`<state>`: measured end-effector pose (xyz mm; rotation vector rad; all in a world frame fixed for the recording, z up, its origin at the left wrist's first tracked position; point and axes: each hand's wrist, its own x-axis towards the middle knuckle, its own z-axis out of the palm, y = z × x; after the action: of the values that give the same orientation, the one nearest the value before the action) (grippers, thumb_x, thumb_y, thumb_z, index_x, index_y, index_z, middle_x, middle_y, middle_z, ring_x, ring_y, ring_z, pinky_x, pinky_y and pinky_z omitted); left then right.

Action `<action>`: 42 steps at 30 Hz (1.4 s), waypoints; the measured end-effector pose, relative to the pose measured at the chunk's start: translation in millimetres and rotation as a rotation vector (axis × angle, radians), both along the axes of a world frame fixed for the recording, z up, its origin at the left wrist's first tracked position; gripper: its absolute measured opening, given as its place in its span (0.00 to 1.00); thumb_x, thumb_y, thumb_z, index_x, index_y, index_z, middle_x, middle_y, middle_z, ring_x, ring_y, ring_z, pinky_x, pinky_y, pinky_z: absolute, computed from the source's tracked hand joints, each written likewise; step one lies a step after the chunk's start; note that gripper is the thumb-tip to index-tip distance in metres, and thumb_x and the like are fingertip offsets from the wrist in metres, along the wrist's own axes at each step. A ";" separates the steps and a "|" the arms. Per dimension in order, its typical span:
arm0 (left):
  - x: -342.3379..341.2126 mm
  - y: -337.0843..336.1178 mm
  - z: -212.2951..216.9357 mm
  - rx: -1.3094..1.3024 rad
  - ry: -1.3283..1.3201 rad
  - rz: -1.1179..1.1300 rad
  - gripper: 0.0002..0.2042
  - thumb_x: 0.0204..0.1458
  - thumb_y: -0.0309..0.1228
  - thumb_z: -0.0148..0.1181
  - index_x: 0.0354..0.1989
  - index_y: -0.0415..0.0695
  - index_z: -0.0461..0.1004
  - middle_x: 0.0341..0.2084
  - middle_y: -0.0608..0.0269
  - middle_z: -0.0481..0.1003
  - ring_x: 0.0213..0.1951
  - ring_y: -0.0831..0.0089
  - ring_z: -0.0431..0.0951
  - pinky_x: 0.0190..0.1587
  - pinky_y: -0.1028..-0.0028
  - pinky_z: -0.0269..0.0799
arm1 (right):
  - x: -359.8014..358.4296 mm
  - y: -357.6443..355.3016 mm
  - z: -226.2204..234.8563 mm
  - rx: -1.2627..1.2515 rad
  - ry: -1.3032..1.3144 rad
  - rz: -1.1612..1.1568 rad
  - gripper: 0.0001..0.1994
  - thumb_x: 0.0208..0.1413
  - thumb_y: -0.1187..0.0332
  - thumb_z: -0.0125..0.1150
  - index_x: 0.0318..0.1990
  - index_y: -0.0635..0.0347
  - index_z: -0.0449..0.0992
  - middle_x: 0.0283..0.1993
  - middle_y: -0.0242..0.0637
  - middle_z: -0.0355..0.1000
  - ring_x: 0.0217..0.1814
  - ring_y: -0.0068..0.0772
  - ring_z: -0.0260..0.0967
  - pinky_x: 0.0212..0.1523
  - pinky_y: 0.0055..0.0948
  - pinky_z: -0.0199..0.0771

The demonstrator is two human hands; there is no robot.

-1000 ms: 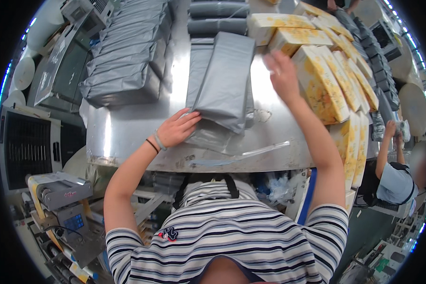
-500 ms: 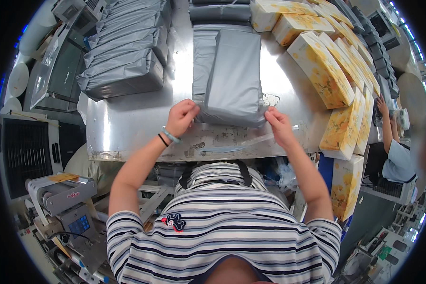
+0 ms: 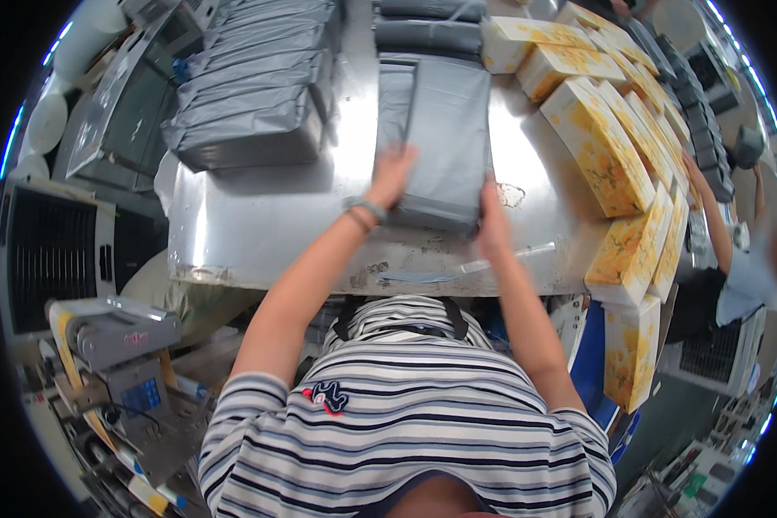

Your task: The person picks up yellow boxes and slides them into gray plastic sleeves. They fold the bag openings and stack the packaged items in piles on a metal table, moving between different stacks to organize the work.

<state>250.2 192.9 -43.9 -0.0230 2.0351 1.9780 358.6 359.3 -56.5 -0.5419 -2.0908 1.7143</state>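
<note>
1. Here's the grey parcel (image 3: pixel 449 129), centre of the bench (image 3: pixel 255 229), long side running away from the person, a hand at each flank!
2. The left hand (image 3: pixel 393 177) is on its left side, towards the near end, badly blurred; contact shows, but whether those fingers grip, I cannot tell.
3. Over to the right hand (image 3: pixel 492 223): it lies along the parcel's right side at the near corner, fingers pointing away from the person. Touching, yes; a firm grip, I cannot tell.
4. Under the parcel, flat grey bags (image 3: pixel 394 95) peek out along its left edge, and just beyond its far end sit dark grey rolls (image 3: pixel 429 36).
5. Look left: a packed row of wrapped parcels (image 3: pixel 250 142) lines that side of the bench, well apart from the hands.
6. On the right, yellow-and-white boxes (image 3: pixel 600 147) lean in a curving run down to the bench's near corner.
7. Close to the front edge lies a clear strip (image 3: pixel 514 257), just below the right hand.
8. Lower left, a grey machine (image 3: pixel 129 337) shows a small blue screen (image 3: pixel 141 395).
9. And far right, a co-worker (image 3: pixel 742 281) in a pale blue top, one arm raised beside the boxes!
</note>
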 end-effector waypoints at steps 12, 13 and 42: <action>-32.1 -303.7 135.5 -1.408 0.761 -0.592 0.51 0.25 0.13 0.59 0.67 0.54 0.51 0.65 0.49 0.51 0.61 0.48 0.58 0.61 0.60 0.56 | 32.0 120.9 100.4 0.841 0.074 0.173 0.16 0.49 0.67 0.64 0.45 0.61 0.73 0.49 0.43 0.71 0.52 0.44 0.68 0.54 0.35 0.67; -44.2 -323.6 130.4 -1.512 0.730 -0.572 0.54 0.22 0.12 0.62 0.68 0.56 0.51 0.66 0.51 0.49 0.60 0.49 0.58 0.61 0.61 0.57 | 29.0 158.2 116.0 0.970 0.018 0.036 0.18 0.50 0.66 0.63 0.48 0.62 0.73 0.51 0.45 0.71 0.55 0.44 0.66 0.56 0.35 0.65; 124.5 -30.5 31.5 -0.053 0.525 -0.527 0.39 0.52 0.45 0.54 0.67 0.39 0.44 0.67 0.46 0.44 0.68 0.57 0.44 0.65 0.60 0.47 | 167.1 -4.3 23.0 -0.294 0.010 0.194 0.47 0.44 0.68 0.66 0.70 0.57 0.41 0.69 0.41 0.47 0.71 0.38 0.43 0.68 0.35 0.46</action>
<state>374.7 162.3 -12.5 1.0067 2.0810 1.6975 525.7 355.0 -33.5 -0.4208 -1.9497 2.1491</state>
